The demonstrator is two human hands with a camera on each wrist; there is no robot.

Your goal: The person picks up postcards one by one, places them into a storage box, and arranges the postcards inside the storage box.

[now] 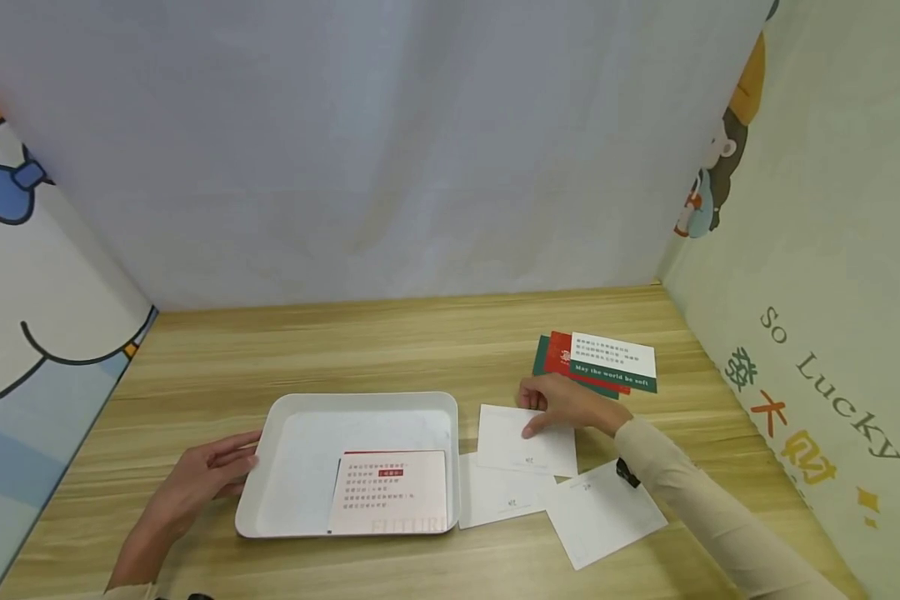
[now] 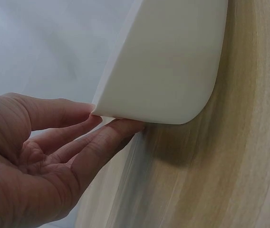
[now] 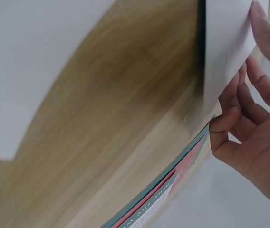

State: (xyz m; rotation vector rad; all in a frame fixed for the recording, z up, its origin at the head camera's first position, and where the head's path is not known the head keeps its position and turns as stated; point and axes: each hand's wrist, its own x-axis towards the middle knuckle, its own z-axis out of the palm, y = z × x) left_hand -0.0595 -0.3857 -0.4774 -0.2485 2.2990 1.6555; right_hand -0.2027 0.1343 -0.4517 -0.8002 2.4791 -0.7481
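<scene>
My left hand (image 1: 208, 477) is at the left end of a white tray (image 1: 251, 492); its thumb and fingers pinch the rim in the left wrist view. Inside the tray's right part lies a pale printed card (image 1: 390, 492) with a red mark, a red edge showing behind it. My right hand (image 1: 566, 403) pinches the top edge of a white card (image 1: 525, 442), thumb on its face. That card overlaps a second white card (image 1: 504, 493) beside the tray. A third white card (image 1: 606, 514) lies tilted below the right forearm.
Behind the right hand, a fanned group holds a green-and-white card (image 1: 613, 360), a red card (image 1: 560, 354) and a green card (image 1: 542, 357). The wooden table (image 1: 345, 350) ends at a grey backdrop (image 1: 405, 167). A printed wall panel (image 1: 817, 275) stands on the right.
</scene>
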